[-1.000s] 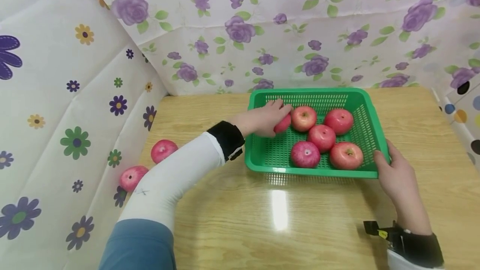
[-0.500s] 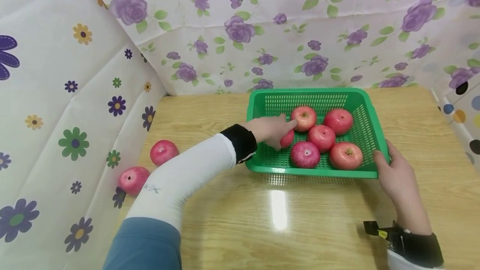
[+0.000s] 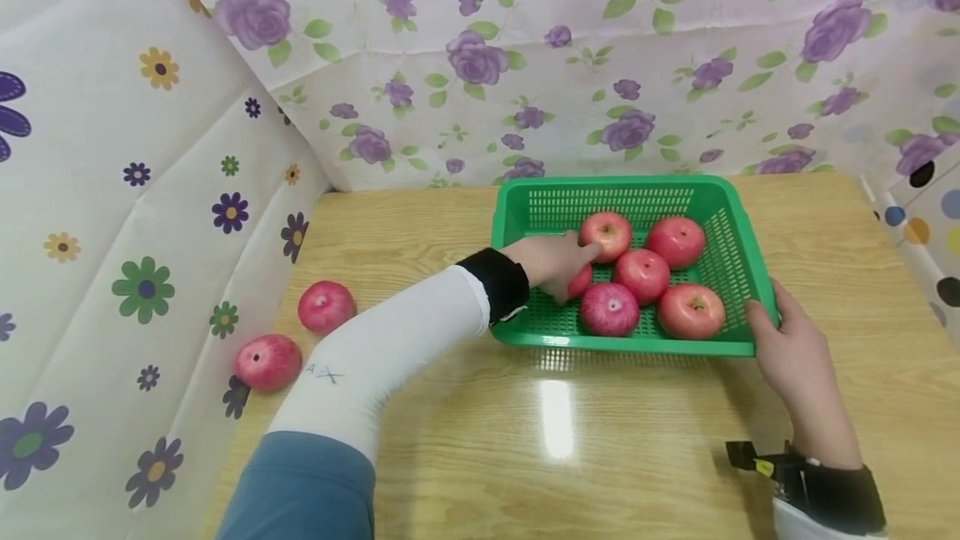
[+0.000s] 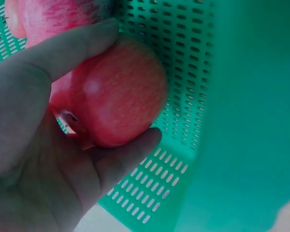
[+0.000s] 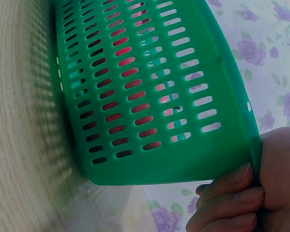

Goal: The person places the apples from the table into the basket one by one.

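Note:
Inside a green plastic basket [image 3: 622,345] my left hand [image 3: 557,263] grips an apple [image 4: 123,92], thumb on one side and fingers on the other. In the head view that hand covers most of the apple. Several other red apples lie in the basket, among them a darker one [image 3: 610,309] right beside the held one and a paler one [image 3: 606,236] behind it. At the basket's near right corner my right hand [image 3: 797,348] holds the rim, thumb over the top. Its curled fingers [image 5: 232,198] show beneath the rim in the right wrist view.
Two apples lie on the wooden table [image 3: 465,457] at the left, one [image 3: 327,307] behind the other [image 3: 268,362], close to my left sleeve. A flower-printed sheet [image 3: 465,107] rises behind the table, and another [image 3: 112,232] stands along its left side.
My left hand has moved right and toward me inside the basket with the apple, ending up close beside the darker apple. The right hand and the basket have stayed in place.

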Demonstrator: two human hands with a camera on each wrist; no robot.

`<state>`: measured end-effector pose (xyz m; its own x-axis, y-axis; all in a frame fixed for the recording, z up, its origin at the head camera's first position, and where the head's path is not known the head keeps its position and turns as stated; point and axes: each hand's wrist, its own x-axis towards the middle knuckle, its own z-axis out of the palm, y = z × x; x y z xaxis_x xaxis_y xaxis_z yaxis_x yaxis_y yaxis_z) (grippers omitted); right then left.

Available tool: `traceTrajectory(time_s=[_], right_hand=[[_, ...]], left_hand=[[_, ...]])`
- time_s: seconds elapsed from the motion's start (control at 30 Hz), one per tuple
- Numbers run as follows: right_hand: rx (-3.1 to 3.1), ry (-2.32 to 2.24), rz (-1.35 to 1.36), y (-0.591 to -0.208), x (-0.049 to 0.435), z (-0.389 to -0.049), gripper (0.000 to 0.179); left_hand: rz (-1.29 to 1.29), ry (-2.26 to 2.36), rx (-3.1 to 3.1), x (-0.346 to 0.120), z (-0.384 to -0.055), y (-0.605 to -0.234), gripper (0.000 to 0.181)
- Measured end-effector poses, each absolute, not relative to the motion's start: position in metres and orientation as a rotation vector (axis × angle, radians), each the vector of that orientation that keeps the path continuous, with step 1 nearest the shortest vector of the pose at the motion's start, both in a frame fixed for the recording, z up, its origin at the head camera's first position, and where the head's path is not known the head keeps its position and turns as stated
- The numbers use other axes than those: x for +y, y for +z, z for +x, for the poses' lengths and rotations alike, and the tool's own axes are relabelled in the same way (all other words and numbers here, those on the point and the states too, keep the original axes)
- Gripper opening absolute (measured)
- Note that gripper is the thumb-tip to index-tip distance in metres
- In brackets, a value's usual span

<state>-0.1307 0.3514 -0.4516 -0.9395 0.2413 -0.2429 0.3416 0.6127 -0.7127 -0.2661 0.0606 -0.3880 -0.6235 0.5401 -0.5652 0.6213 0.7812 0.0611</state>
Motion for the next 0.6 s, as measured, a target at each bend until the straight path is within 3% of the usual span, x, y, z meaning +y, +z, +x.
traceTrajectory(time_s=[0.6], right_hand=[[2.717, -1.252, 0.501, -0.4521, 0.3499, -0.1301, 0.067]], left_hand=[[0.868, -0.135, 2.417, 0.0646, -0.2624, -0.3845, 0.076]])
